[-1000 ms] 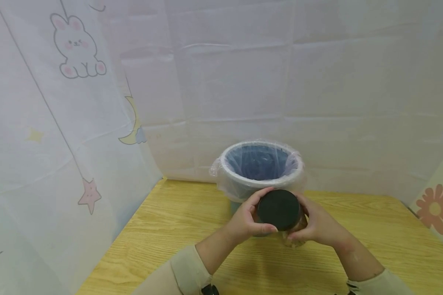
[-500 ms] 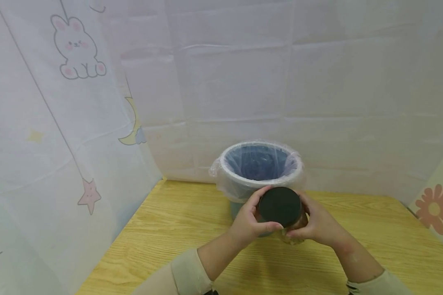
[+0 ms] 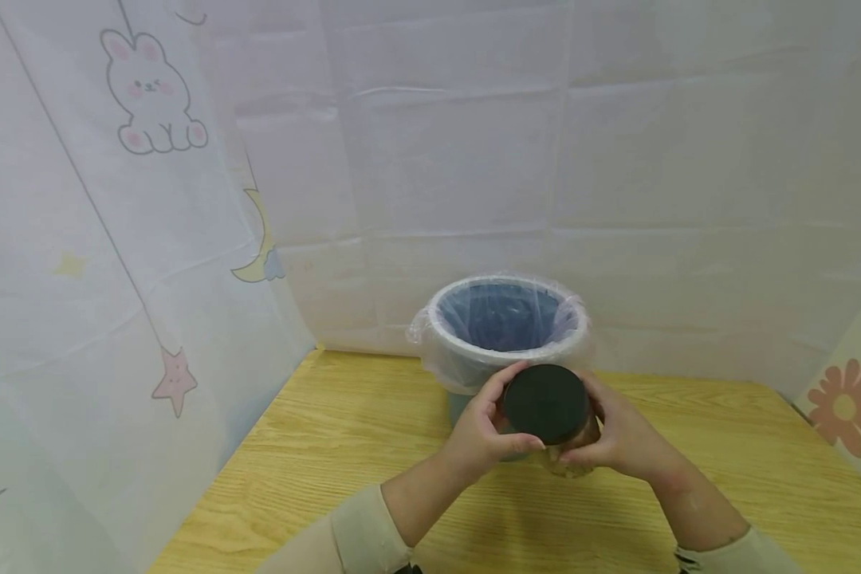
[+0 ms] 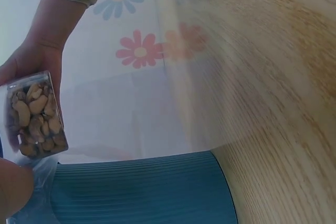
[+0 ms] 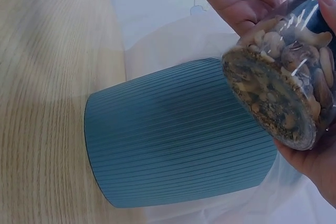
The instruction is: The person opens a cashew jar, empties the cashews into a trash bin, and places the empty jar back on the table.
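A clear jar of cashew-like nuts [image 5: 310, 59] with a flat black lid [image 3: 545, 404] is held in front of a bin, tilted so that the lid faces the head camera. My left hand [image 3: 477, 430] grips the lid side, thumb along the near edge and fingers round the far left. Around the jar's body on the right curls my right hand [image 3: 627, 434], its thumb low on the near side. Brown crumbs show through the jar's base in the right wrist view. The palm side of the left hand is partly hidden behind the jar there.
A blue ribbed bin [image 5: 178, 135] lined with a clear plastic bag [image 3: 441, 363] stands just behind the jar, with a white rim round its mouth. Under it is a wood-grain table [image 3: 359, 414]. Patterned cloth [image 3: 459, 159] hangs behind and at the sides.
The jar has risen slightly and shifted a little to the right, with both hands keeping hold. The left thumb has slid slightly along the lid's edge. The bin has stayed put.
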The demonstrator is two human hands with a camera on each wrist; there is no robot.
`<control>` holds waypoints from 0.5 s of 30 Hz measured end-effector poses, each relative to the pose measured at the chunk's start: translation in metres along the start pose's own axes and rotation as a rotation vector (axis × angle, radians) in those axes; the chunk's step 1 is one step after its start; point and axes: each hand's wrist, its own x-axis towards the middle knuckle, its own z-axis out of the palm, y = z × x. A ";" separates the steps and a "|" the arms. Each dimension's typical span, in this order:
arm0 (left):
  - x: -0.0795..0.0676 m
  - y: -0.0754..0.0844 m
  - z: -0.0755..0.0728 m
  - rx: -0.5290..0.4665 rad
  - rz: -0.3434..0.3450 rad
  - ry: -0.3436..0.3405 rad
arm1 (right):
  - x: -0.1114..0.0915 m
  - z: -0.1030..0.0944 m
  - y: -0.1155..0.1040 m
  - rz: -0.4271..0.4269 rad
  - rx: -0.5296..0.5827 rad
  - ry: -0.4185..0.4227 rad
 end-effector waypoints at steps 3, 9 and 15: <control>0.001 0.000 -0.002 -0.036 0.042 -0.029 | 0.000 -0.002 0.000 -0.011 0.050 -0.026; 0.003 0.001 -0.007 -0.069 0.084 -0.088 | 0.001 -0.004 0.001 -0.100 0.137 -0.049; 0.003 0.001 -0.013 -0.104 0.078 -0.207 | 0.004 -0.005 0.004 -0.211 0.240 -0.086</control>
